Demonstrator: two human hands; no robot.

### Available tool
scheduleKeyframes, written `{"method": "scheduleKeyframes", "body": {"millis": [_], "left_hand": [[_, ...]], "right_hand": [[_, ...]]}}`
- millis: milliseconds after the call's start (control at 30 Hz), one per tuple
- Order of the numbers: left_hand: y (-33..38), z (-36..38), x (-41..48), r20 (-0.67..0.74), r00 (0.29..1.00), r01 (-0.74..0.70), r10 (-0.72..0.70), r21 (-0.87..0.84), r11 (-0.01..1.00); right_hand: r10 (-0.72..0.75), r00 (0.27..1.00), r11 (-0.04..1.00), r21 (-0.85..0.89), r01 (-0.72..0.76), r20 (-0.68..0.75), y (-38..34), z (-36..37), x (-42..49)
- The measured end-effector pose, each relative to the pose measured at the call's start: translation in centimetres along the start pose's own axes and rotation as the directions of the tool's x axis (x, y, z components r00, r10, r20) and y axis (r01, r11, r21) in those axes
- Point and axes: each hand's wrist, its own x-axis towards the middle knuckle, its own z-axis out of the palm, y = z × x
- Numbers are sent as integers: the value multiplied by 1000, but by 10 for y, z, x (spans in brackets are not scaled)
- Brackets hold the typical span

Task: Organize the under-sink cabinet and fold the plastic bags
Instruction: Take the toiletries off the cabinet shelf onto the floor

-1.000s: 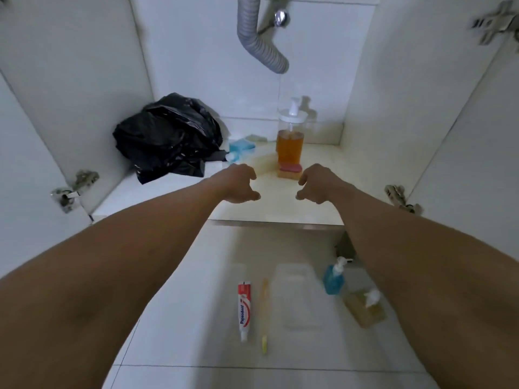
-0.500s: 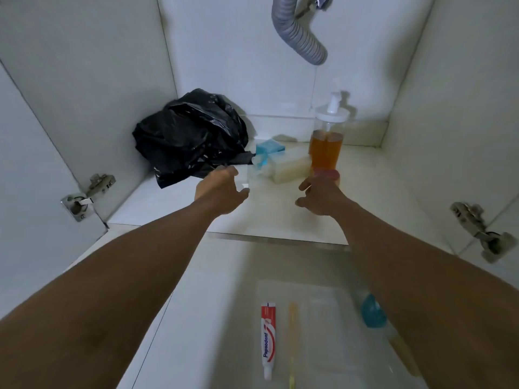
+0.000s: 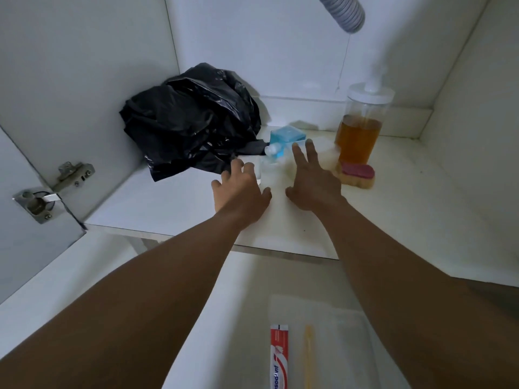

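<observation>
toothpaste tube [image 3: 279,357], blurred brand lettering, "…sodent"

Bare left hand [image 3: 241,189] and right hand [image 3: 313,185], both forearms [image 3: 174,276] bare too

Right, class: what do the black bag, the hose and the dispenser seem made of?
Bag: thin glossy plastic film, judging by crinkles and sheen. Hose: grey ribbed plastic, probably flexible. Dispenser: clear, likely plastic, since amber liquid shows through; white cap.
</observation>
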Motion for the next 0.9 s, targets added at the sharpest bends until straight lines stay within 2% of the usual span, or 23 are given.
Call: {"method": "scheduleKeyframes", "body": {"millis": [233,400,533,800,900], "left_hand": [[-5,2,0,-31,999,-25,23,-71,997],[-7,-6,3,21,999,-44,47,-119,992],[-7,-17,-1,81,995,-58,66,-100,993],[-1,-57,-3,180,982,-30,58,-157,987],[3,-72,-5,227,971,-47,76,-129,990]], "right_hand": [[45,998,996,83,-41,-46,-9,10,2],[-65,988,997,30,70,-137,-8,7,-8],[-108,988,993,-55,103,-109,-13,-6,-18],[-155,988,987,-38,155,14,-8,-27,-40],[-174,983,985,-15,175,54,1,-37,-49]]}}
